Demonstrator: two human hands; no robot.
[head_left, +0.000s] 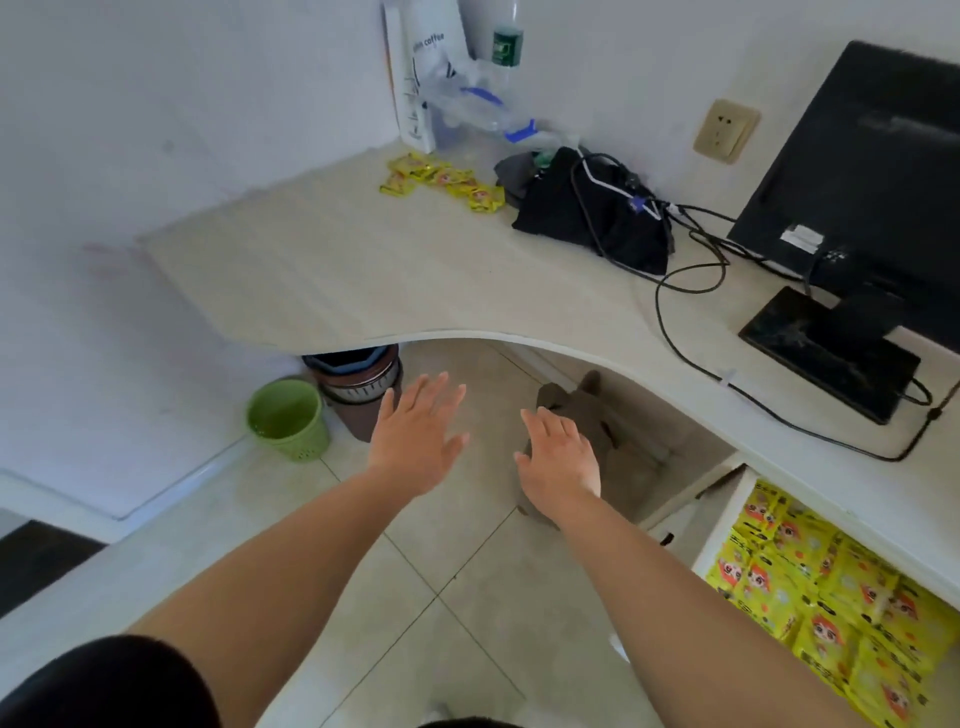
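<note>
Both my arms reach forward over the tiled floor, in front of the curved edge of a pale corner desk (363, 270). My left hand (418, 436) is flat with straight fingers spread and holds nothing. My right hand (561, 457) is also flat and empty, palm down, above a brown cloth-like thing (587, 410) lying on the floor under the desk. I cannot tell whether it touches that thing. Several small yellow snack packets (447, 182) lie on the desk near the back corner.
A black monitor (862, 171) on its stand, black cables (691, 291) and a black bag (587, 213) fill the desk's right side. A white coffee bag (431, 57) and bottle (506, 41) stand in the corner. A green bin (288, 418) and brown bin (363, 384) sit below. Yellow packets (831, 597) fill an open drawer.
</note>
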